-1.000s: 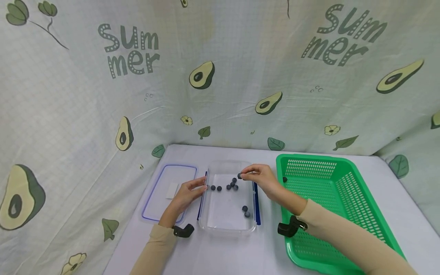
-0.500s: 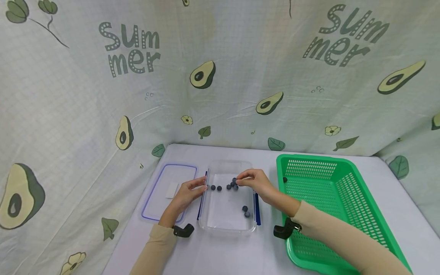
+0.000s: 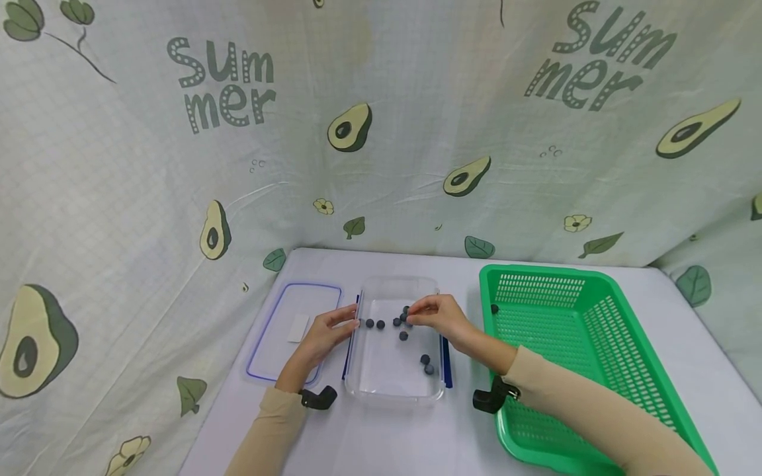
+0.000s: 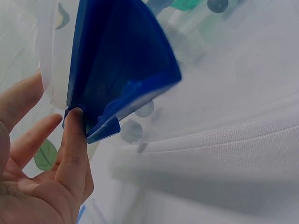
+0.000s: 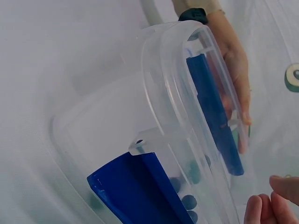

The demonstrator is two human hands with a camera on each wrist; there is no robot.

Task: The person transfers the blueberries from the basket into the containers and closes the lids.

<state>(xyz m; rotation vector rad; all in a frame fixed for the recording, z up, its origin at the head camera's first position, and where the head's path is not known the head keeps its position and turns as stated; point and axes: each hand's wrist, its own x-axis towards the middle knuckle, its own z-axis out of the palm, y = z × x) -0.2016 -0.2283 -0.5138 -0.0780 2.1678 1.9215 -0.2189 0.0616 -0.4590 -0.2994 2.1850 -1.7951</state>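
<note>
A clear plastic box [image 3: 381, 367] with blue side latches stands before me. My left hand [image 3: 323, 337] touches its left side; in the left wrist view, fingertips meet the clear rim and the base of a blue latch [image 4: 121, 60]. Several small dark, blueberry-like balls lie inside: a pair [image 3: 380, 324] on the left, a cluster under my right fingers, a single one [image 3: 403, 336] just below, and two [image 3: 425, 359] near the right wall. My right hand [image 3: 446, 320] reaches over the right rim, fingertips partly hiding a ball. In the right wrist view nothing shows between its thumb and fingers.
A green slotted basket [image 3: 601, 324] stands at the right, under the right forearm, with one dark ball [image 3: 495, 309] near its left wall. A clear blue-edged lid [image 3: 276, 344] with a white label [image 3: 299, 328] lies at the left.
My right hand has moved slightly left and down, letting go of the ball it pinched. A ball now lies below the cluster. The left hand stays at the box's left side.
</note>
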